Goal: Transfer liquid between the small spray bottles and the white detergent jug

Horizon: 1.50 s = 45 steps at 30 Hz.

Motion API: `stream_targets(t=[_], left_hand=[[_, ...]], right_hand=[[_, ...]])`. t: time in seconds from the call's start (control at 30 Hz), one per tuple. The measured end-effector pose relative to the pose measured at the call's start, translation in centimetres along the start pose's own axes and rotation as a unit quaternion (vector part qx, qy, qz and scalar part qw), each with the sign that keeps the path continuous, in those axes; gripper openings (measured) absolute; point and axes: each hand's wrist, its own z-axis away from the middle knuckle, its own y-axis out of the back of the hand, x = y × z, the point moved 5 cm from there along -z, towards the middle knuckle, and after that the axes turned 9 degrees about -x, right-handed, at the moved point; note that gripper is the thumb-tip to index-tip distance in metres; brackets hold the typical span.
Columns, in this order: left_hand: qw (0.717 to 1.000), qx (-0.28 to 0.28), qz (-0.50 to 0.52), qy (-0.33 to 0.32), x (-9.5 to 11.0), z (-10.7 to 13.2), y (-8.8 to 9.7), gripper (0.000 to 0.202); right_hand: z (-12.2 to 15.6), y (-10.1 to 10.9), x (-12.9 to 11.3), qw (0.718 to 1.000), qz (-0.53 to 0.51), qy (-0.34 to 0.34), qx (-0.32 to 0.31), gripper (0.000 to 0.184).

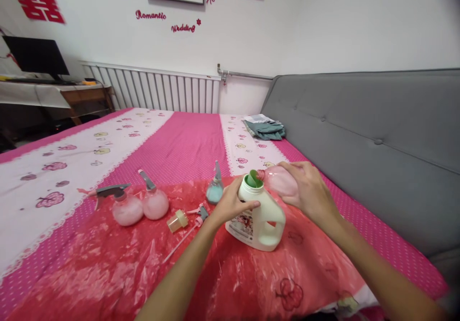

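A white detergent jug (pixel 259 218) with a green funnel-like spout (pixel 253 179) stands on a red plastic sheet (pixel 118 268). My left hand (pixel 230 205) is wrapped round the jug's neck. My right hand (pixel 309 188) grips a round pink bottle (pixel 280 179), tipped on its side with its mouth at the green spout. A loose spray trigger with a long tube (pixel 194 221) and a beige cap (pixel 177 221) lie just left of the jug.
Two pink spray bottles (pixel 127 207) (pixel 155 201) and a small blue one (pixel 215 190) stand on the sheet. The pink patterned bed cover (pixel 187 143) spreads behind. A grey headboard (pixel 377 139) runs along the right; folded clothes (pixel 265 128) lie beyond.
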Motion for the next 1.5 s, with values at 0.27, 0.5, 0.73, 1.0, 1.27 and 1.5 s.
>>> stream_targets(t=[0.27, 0.5, 0.73, 1.0, 1.27, 1.5], left_hand=[[1.000, -0.003, -0.022, 0.016, 0.3, -0.1, -0.1, 0.082], [0.999, 0.001, -0.040, 0.017, 0.2, -0.3, -0.2, 0.082], [0.998, 0.003, -0.051, 0.021, 0.2, -0.2, -0.3, 0.079], [0.998, 0.003, -0.054, 0.017, 0.1, -0.3, -0.3, 0.080], [0.998, 0.001, -0.054, 0.017, -0.1, -0.2, -0.5, 0.081], [0.999, -0.003, -0.051, 0.016, 0.0, -0.2, -0.4, 0.082]], right_hand=[[0.1, 0.8, -0.6, 0.997, 0.079, 0.022, 0.013, 0.076], [0.2, 1.3, -1.7, 0.986, 0.164, 0.033, 0.025, 0.077], [0.0, 2.0, -2.8, 0.985, 0.168, 0.033, 0.023, 0.075], [-0.4, 2.4, -3.7, 0.975, 0.221, 0.035, 0.012, 0.076], [-0.7, 3.5, -4.9, 0.960, 0.279, 0.032, -0.019, 0.072], [-1.1, 3.6, -5.2, 0.954, 0.293, 0.055, -0.013, 0.068]])
